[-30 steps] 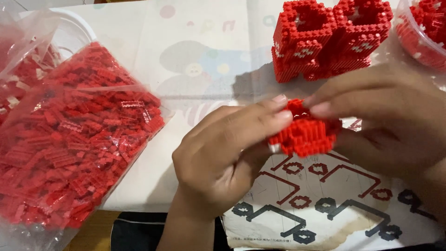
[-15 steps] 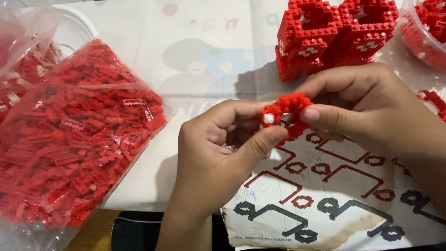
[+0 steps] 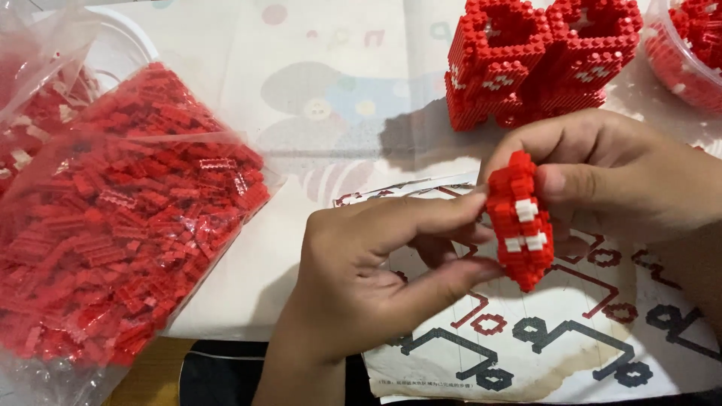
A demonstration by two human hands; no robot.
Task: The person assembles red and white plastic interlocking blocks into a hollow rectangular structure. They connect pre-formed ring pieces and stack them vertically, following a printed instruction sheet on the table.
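Head view, both hands' grip, left hand (image 3: pixel 361 278), right hand (image 3: pixel 624 177), pinching red brick piece (image 3: pixel 520 219), brick bag (image 3: pixel 113 218) left, instruction sheet (image 3: pixel 571 338) beneath

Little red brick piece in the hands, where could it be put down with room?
Free patch: pale mat between bag of red bricks and finished red brick blocks. Instruction sheet below the hands is bare too. Crowded: left side, top right by the bowl.

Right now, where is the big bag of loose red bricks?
In the head view, the clear bag of red bricks lies at the table's left, left of the left hand.
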